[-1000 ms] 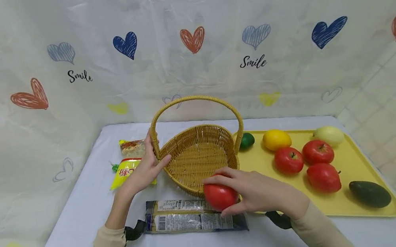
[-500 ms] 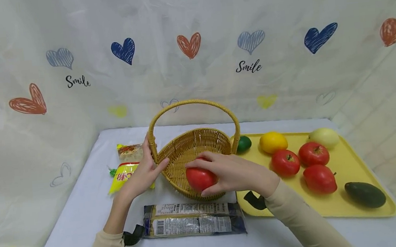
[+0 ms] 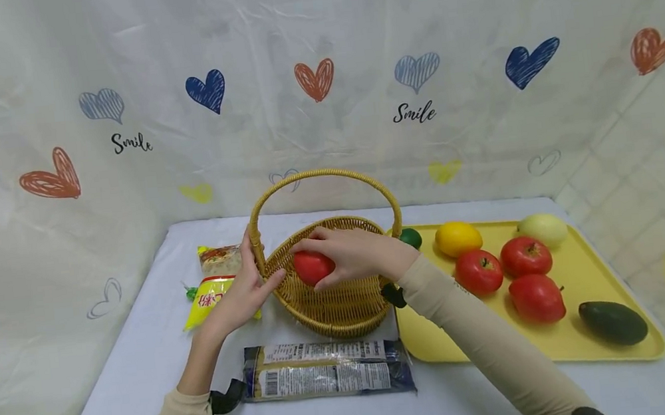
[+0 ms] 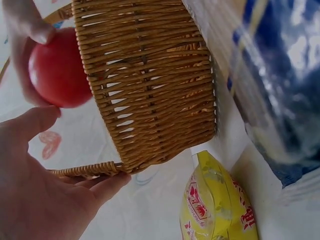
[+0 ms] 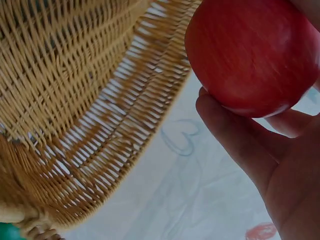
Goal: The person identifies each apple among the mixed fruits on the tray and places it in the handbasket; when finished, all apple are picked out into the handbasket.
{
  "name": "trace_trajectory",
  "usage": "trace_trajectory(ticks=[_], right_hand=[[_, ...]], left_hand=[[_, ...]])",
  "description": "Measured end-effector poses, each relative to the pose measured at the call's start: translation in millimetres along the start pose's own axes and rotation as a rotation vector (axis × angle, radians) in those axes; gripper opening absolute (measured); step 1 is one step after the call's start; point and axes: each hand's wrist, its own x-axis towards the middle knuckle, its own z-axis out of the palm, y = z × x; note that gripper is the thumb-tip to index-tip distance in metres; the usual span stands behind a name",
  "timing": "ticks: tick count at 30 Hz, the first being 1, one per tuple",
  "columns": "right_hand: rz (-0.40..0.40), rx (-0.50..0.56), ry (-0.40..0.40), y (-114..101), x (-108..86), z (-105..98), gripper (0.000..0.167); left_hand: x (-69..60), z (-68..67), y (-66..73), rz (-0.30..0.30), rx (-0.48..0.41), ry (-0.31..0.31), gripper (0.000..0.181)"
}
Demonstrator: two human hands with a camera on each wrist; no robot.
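A wicker basket (image 3: 342, 310) with a tall arched handle stands in the middle of the table. My left hand (image 3: 243, 288) holds it at the left foot of the handle, fingers behind the handle and thumb reaching over the rim. My right hand (image 3: 356, 253) grips a red apple (image 3: 313, 267) above the basket's opening, towards its left side. In the right wrist view the apple (image 5: 255, 55) lies between thumb and fingers, apart from the woven wall. The visible inside of the basket shows bare weave.
Right of the basket, a yellow tray (image 3: 435, 338) bears several fruits: a lemon (image 3: 458, 239), red fruits (image 3: 479, 272), a pale round one (image 3: 542, 231) and a dark green avocado (image 3: 613, 323). A long printed packet (image 3: 327, 370) lies in front; yellow bags (image 3: 211, 296) lie left.
My right hand has carried the red apple left and away from me, from the basket's near right edge to above its opening. The left hand stays at the handle.
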Motion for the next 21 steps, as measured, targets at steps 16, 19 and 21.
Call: trace_trajectory(ticks=[16,19,21], right_hand=[[0.090,0.086,-0.179,19,46.2,20,0.081],[0.114,0.100,-0.190,24,49.6,31,0.082],[0.119,0.103,-0.189,27,51.5,37,0.079]], left_hand=[[0.5,-1.7,-1.2,-0.020,0.002,-0.005,0.100],[1.1,-0.8,-0.9,-0.027,-0.002,-0.008,0.100],[0.4,-0.5,-0.8,-0.032,-0.001,-0.008,0.101]])
